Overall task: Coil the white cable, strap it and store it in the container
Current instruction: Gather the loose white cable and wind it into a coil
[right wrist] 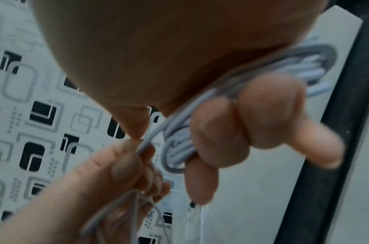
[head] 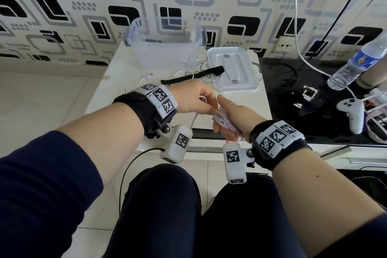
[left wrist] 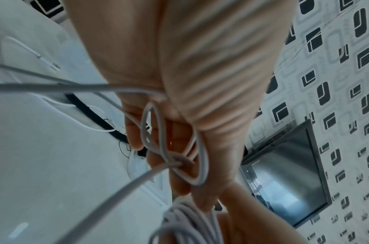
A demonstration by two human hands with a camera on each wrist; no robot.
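The white cable's wound part is a bundle of several loops (head: pixel 225 122) in my right hand (head: pixel 236 113), whose fingers (right wrist: pixel 269 112) curl round the bundle (right wrist: pixel 313 69). My left hand (head: pixel 194 100) sits just to its left and grips a tangled loop of the loose cable (left wrist: pixel 171 148) in curled fingers. The free end with its plug (head: pixel 150 75) trails on the white table. A black strap (head: pixel 192 76) lies flat behind the hands. The clear container (head: pixel 165 48) stands open by the wall.
The container's lid (head: pixel 233 69) lies right of the strap with a short cable piece on it. On the black glossy top (head: pixel 293 94) to the right are a water bottle (head: pixel 356 63) and a white game controller (head: pixel 351 111). Another white wire (head: pixel 297 27) hangs down the wall.
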